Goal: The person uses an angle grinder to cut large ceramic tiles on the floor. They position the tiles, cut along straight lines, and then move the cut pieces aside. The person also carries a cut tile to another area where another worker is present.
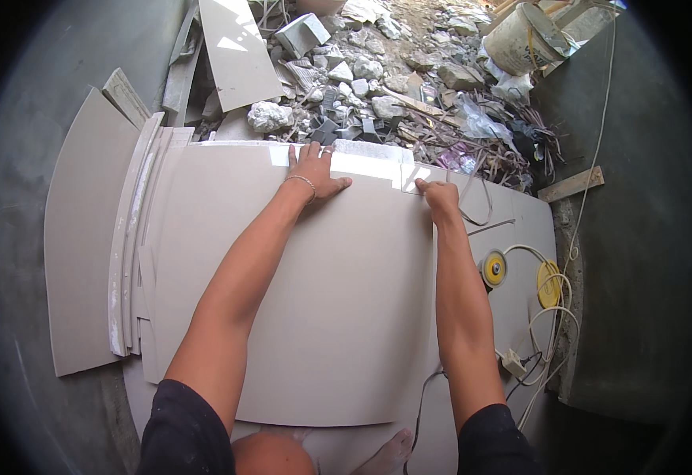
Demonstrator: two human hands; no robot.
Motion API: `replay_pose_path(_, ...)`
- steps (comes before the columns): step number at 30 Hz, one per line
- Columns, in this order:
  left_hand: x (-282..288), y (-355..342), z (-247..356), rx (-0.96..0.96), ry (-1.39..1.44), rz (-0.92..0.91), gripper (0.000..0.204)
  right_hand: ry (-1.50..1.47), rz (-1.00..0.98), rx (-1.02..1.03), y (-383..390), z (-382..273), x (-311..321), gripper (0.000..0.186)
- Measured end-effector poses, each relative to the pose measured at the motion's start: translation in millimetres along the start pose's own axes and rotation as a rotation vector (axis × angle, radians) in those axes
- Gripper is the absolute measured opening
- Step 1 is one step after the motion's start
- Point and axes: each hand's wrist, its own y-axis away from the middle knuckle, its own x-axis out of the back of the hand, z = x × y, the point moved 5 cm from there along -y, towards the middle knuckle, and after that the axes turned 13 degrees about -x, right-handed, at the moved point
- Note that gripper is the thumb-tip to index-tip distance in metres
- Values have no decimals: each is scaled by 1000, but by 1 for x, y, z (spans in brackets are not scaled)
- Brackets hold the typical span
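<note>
A large smooth beige tile (338,317) lies flat in front of me. My left hand (314,176) rests on its far edge, fingers spread and thumb out to the right, with a bracelet at the wrist. At the far right corner my right hand (441,199) is closed on the tile's edge, thumb pointing left; its curled fingers are partly hidden. A thin-lined rectangular patch (411,176) shows beside that thumb, in bright sunlight. To the right of my right forearm lies an angle grinder with a yellow disc (494,269), its body mostly hidden behind the arm.
Several tile pieces (89,245) lean at the left. Stone rubble (362,71) and plastic scraps spread beyond the far edge, with a dirty bucket (524,39) at far right. A yellow round disc (548,283), looped cables and a white plug (512,362) lie right. Grey walls flank both sides.
</note>
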Motion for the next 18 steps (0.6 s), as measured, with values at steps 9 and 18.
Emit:
replay_pose_path(9, -10, 11, 5, -68, -85, 172, 91, -611, -2, 101, 17, -23, 26, 28)
replay_pose_path(18, -10, 20, 6, -76, -74, 220, 90, -390, -375, -212, 59, -80, -1, 17)
